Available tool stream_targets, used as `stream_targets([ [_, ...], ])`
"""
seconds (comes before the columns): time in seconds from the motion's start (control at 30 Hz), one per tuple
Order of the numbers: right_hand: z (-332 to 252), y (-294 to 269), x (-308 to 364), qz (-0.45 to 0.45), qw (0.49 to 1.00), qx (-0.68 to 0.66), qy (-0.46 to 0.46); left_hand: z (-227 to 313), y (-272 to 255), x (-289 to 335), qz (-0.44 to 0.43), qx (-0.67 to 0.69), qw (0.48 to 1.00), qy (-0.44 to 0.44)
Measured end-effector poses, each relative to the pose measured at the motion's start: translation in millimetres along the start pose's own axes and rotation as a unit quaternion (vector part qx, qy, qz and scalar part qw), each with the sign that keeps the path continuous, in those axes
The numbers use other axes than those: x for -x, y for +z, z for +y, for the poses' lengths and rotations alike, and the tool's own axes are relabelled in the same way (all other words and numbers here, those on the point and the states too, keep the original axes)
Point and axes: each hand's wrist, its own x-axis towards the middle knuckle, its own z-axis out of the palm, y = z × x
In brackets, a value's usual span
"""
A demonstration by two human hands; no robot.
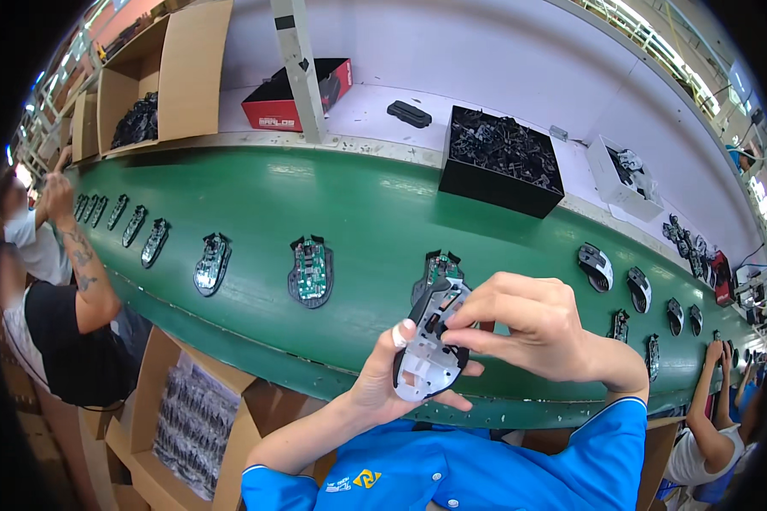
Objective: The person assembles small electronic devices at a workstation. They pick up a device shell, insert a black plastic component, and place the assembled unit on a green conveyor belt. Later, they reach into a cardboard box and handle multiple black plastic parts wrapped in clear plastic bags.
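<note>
My left hand (373, 381) is closed around a computer mouse shell (426, 370), tilted so that its pale grey inside faces up. Over the middle of that shell, my right hand (537, 328) has thumb and fingers pinched together against a dark part inside it; whatever small piece they grip is hidden. Just beyond the shell lies a mouse base with a green circuit board (440, 267), partly covered by it. To the left, another mouse base (312, 272) rests on the green conveyor belt (366, 204).
More mouse bases (212, 264) line the belt leftward; assembled mice (596, 267) sit at right. A black box of small dark parts (503, 162) stands beyond, near a white bin (625, 179). A cardboard carton (198, 426) is below left. Co-workers (68, 324) stand at both ends.
</note>
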Motion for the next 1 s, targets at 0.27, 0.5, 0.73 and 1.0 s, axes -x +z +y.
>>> stream_targets([
  [0.27,-17.1,-6.4,13.6,-0.028,0.996,-0.031,0.085,-3.4,26.9,5.8,-0.038,0.086,0.995,-0.036],
  [0.5,-16.6,-13.3,24.9,-0.04,0.998,0.047,0.024,-13.8,26.3,1.5,-0.013,0.068,0.997,-0.033],
  [0.73,-14.3,-19.4,30.5,-0.036,0.982,0.161,-0.087,-16.2,25.1,0.7,-0.036,0.061,0.997,-0.033],
  [1.0,-29.4,-36.6,26.9,-0.137,0.938,0.29,-0.131,-10.8,29.6,1.3,-0.048,0.027,0.998,-0.02],
])
